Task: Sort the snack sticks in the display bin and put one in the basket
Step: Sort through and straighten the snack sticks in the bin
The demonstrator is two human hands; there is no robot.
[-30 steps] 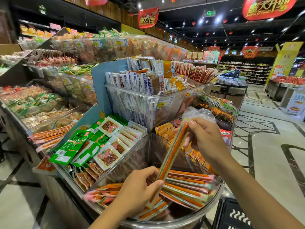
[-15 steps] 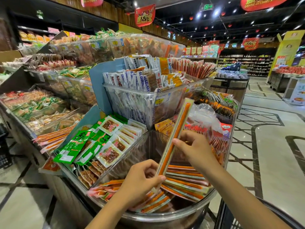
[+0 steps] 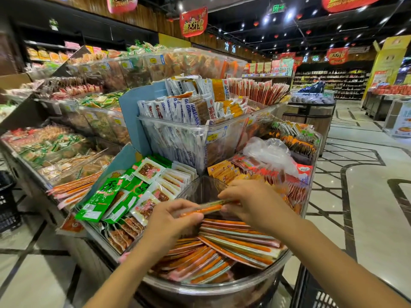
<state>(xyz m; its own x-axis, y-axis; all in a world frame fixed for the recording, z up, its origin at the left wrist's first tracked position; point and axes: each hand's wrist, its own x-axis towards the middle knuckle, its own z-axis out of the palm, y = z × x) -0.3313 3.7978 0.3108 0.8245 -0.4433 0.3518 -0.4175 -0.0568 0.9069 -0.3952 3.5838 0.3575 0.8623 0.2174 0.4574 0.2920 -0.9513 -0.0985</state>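
Head view: holding a single orange snack stick (image 3: 206,208) roughly level and crosswise just above the pile, slightly blurred. Pinching its left end with the left hand (image 3: 171,221), with thumb and fingers curled round the wrapper. Gripping its right end with the right hand (image 3: 251,201), with fingers bent over the top of it. Hovering both hands over the round clear display bin (image 3: 222,287), with the rest of the snack sticks (image 3: 233,247) lying flat inside in a loose fan, showing orange cores through pale wrappers. Standing close against the near rim of that bin, reaching in with both forearms from the bottom edge. Catching a corner of a dark basket (image 3: 318,295) low at the right, beside the bin's base and under the right forearm, well apart from the held stick. Looking past the hands at green packets (image 3: 100,198) fanned in the tray to the left, white-and-blue packets (image 3: 175,112) standing upright in a clear box behind, and a crumpled clear plastic bag (image 3: 269,152) lying among red packets on the right. Taking in more snack shelving running off to the left and a tiled aisle to the right.
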